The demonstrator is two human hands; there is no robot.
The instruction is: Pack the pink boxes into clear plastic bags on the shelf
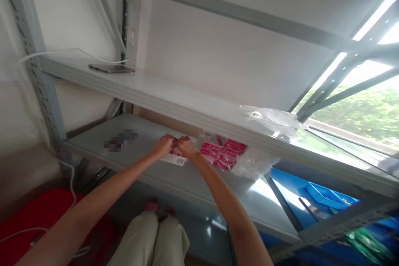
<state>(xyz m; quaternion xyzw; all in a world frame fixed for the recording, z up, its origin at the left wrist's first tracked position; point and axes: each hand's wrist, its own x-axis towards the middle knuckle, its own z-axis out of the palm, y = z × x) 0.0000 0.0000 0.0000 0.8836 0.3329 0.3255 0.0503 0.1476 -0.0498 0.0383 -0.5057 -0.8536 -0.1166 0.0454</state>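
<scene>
On the lower grey shelf board, my left hand point(165, 145) and my right hand point(187, 147) meet side by side, fingers curled in. Both are closed at the top of a small pink-and-white package point(173, 159), whose white side bears a barcode. The fingers cover most of its upper part, so what exactly they pinch there is hard to see. Just right of my right hand lie several pink packs point(222, 154) in clear plastic wrapping. Crumpled clear plastic point(254, 162) lies beside them.
The upper shelf board point(174, 91) runs over the far side of the work; a phone point(111, 68) with a white cable and a clear plastic bag point(274, 118) lie on it. A red stool point(50, 216) stands lower left, blue bins point(327, 195) lower right. A blurred patch covers something on the shelf's left.
</scene>
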